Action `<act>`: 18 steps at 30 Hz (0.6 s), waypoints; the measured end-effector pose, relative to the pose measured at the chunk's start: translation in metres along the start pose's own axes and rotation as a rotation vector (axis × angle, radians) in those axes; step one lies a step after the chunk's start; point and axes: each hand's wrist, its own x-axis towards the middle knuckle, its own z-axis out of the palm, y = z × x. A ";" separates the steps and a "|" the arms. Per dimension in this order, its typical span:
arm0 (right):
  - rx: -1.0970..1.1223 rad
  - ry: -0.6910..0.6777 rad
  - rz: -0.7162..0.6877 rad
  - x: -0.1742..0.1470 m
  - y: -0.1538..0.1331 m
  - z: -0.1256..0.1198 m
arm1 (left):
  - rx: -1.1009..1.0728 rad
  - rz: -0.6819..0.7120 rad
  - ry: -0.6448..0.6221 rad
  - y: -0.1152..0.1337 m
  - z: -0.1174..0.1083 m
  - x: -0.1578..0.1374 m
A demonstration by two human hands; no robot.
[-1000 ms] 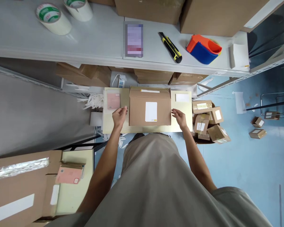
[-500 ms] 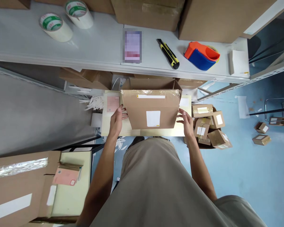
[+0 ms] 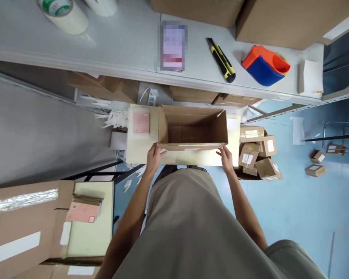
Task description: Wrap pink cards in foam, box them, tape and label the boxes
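An open-topped cardboard box [image 3: 192, 147] stands upright on a pale yellow board in front of me, its bare inside showing and its near wall toward me. My left hand [image 3: 154, 157] is at the box's near left corner, thumb along the near wall and fingers at the side. At the near right corner, my right hand [image 3: 227, 158] has hold in the same way. The outer fingers of both hands are partly hidden by the box. A pink sheet [image 3: 141, 123] lies on the pale board [image 3: 133, 151] left of the box.
Above is a grey shelf [image 3: 119, 50] with a yellow-black utility knife [image 3: 222, 61], an orange-blue tape dispenser [image 3: 266, 66] and tape rolls [image 3: 68, 19]. Small cartons [image 3: 250, 153] are piled at right. Pink booklets [image 3: 83, 211] lie on a side table at lower left.
The box has tipped from leaning toward me to upright, so its inside now shows. My hands have moved from its sides to the near top corners. The view has shifted slightly.
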 end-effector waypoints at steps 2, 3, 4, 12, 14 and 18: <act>-0.035 0.038 0.017 -0.003 0.008 0.005 | -0.002 -0.008 -0.046 -0.006 -0.003 0.000; -0.045 0.073 0.040 -0.005 0.011 0.008 | -0.004 -0.009 -0.070 -0.008 -0.004 0.002; -0.055 0.116 0.070 -0.008 0.013 0.012 | -0.008 -0.007 -0.087 -0.010 -0.007 0.004; -0.241 -0.251 0.181 -0.060 0.019 0.118 | 0.098 0.016 0.125 -0.010 -0.073 0.049; -0.238 -0.430 0.144 -0.071 0.018 0.175 | 0.128 0.002 0.162 -0.012 -0.099 0.069; -0.226 -0.601 0.097 -0.065 0.012 0.301 | 0.174 -0.018 0.148 -0.025 -0.138 0.121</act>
